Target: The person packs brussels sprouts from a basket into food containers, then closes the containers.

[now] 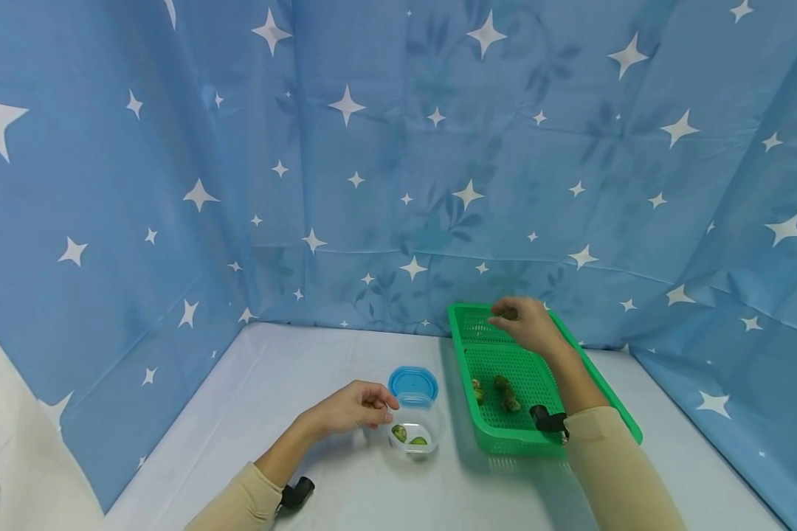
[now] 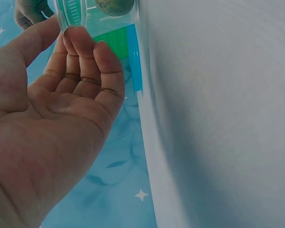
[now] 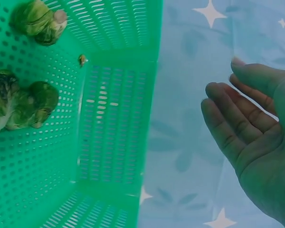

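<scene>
My left hand is beside a clear plastic container, its loosely bent fingers at the rim; whether they pinch it I cannot tell. Two green Brussels sprouts lie inside. In the left wrist view the thumb and fingertips meet the container's edge. My right hand hovers over the far end of a green slotted basket. From the right wrist view that hand holds nothing, its fingers slightly bent. Several Brussels sprouts sit on the basket floor.
Just behind the container lies a blue lid. The white tabletop runs up to a blue star-patterned curtain. A small brown scrap rests near the basket's end wall.
</scene>
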The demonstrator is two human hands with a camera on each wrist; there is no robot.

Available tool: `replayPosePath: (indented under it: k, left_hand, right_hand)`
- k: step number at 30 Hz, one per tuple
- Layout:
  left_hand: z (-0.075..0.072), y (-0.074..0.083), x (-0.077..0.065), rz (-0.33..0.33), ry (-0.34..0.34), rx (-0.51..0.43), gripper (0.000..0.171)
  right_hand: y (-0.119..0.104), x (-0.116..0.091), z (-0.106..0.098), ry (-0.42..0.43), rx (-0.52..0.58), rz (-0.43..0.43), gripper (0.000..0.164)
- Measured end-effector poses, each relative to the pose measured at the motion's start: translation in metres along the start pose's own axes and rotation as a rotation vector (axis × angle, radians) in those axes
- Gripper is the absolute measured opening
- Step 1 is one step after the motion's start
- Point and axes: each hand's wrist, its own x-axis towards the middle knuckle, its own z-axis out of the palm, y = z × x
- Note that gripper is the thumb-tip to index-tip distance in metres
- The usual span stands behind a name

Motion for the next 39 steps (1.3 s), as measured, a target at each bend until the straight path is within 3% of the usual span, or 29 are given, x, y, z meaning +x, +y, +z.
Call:
replayPosePath:
  k: [13,31,39]
  left_hand:
    - [-0.003,0.0,0.0,0.006,-0.003,0.004,0.027]
    - [-0.001,-0.001,0.002,0.01,-0.011,0.002,0.026]
    - [-0.001,-0.001,0.001,0.0,-0.003,-0.006,0.02]
  right_hand:
    - [0.028,0.002,0.019,-0.073,0.058,0.053,0.027]
    - [0.047,-0.011,0.028,-0.317,0.088,0.119,0.034]
    - [0.049,-0.013,0.031,-0.362,0.116,0.137,0.038]
